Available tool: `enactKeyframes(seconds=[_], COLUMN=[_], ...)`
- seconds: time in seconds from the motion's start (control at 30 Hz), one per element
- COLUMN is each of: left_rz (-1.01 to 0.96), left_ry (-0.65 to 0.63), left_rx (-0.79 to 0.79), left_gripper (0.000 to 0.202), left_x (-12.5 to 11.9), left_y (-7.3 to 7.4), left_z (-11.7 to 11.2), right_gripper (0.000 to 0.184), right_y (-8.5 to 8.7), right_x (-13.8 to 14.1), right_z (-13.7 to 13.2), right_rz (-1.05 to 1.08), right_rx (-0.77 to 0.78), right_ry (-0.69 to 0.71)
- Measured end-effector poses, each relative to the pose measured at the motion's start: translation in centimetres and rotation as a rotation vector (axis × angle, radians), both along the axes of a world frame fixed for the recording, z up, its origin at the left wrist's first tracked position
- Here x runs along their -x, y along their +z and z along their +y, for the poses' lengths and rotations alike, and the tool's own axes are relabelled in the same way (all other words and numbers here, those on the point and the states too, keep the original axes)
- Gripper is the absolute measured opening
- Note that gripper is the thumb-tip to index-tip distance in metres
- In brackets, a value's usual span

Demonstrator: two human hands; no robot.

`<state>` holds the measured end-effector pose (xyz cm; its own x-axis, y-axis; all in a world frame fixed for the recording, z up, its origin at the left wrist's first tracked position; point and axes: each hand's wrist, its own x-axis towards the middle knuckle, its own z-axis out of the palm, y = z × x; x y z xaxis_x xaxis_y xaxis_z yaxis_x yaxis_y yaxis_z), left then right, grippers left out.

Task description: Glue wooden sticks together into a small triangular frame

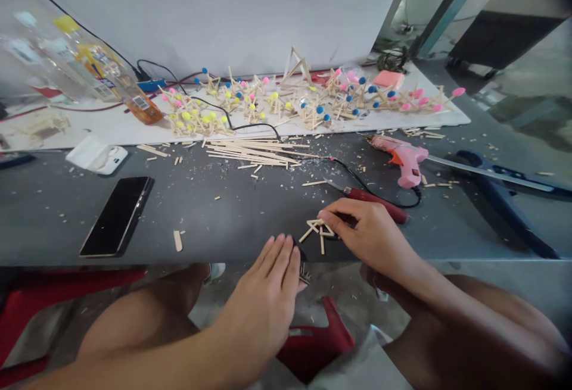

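Observation:
My right hand pinches the top of a small frame of thin wooden sticks, whose legs splay out on the dark table. Just left of it, my left hand reaches over the table's front edge, fingers stretched out side by side and palm down. A dark object, partly hidden, shows beside its fingertips. A red-handled knife lies behind my right hand, blade pointing left. Beyond it rests a pink glue gun with a long clear glue stick in its back.
Loose wooden sticks lie mid-table. Behind them, a white board bears several stick figures with coloured dots and bottles. A phone and white case lie left. Dark blue tool handles lie right; the black cord crosses the table.

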<state>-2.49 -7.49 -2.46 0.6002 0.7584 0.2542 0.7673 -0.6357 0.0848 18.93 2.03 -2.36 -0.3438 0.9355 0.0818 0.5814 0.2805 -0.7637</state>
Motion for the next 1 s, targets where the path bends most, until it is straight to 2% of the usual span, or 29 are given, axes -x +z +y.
enactKeyframes(seconds=[0.07, 0.13, 0.27, 0.33, 0.4, 0.43, 0.53, 0.6, 0.7, 0.87, 1.0], left_rz=[-0.103, -0.164, -0.097, -0.082, -0.199, -0.259, -0.302, -0.274, -0.185, -0.033, -0.005], left_ry=[-0.082, -0.114, 0.053, 0.049, -0.094, -0.126, -0.131, -0.089, -0.069, -0.101, -0.099], left_rx=[-0.019, -0.057, -0.101, -0.083, 0.003, 0.059, 0.078, 0.013, -0.043, 0.010, 0.037], left_gripper=[0.034, 0.036, 0.031, 0.024, 0.023, 0.025, 0.023, 0.017, 0.027, 0.034, 0.033], left_x=[0.5, 1.3, 1.7, 1.1, 0.3, -0.1, -0.5, -0.4, -0.1, -0.4, -0.7], left_y=[1.0, 1.6, 1.2, 1.0, 1.1, 1.2, 1.8, 1.8, 1.3, 0.2, -0.3], left_z=[-0.4, 0.5, 2.8, 2.4, 1.1, 0.5, -0.3, 0.3, 1.5, 1.5, 1.3], right_gripper=[0.020, 0.020, 0.019, 0.018, 0.019, 0.019, 0.021, 0.022, 0.024, 0.025, 0.029], right_y=[0.0, 0.1, 0.2, 0.1, 0.0, 0.0, -0.1, 0.0, 0.2, 0.5, 0.6], right_x=[0.0, 0.0, 0.1, 0.2, 0.2, 0.2, 0.1, 0.1, 0.1, 0.1, 0.1], right_z=[0.0, 0.0, -0.1, 0.0, 0.0, 0.0, 0.0, 0.0, 0.0, 0.4, 0.6], right_rz=[-0.003, -0.008, -0.025, -0.024, -0.017, -0.015, -0.010, -0.012, -0.008, -0.004, -0.049], right_rx=[0.001, 0.002, -0.001, -0.001, 0.008, 0.014, 0.027, 0.029, 0.044, 0.058, 0.063], right_ry=[0.003, 0.002, -0.002, 0.001, 0.006, 0.006, 0.001, -0.001, 0.005, 0.018, 0.038])
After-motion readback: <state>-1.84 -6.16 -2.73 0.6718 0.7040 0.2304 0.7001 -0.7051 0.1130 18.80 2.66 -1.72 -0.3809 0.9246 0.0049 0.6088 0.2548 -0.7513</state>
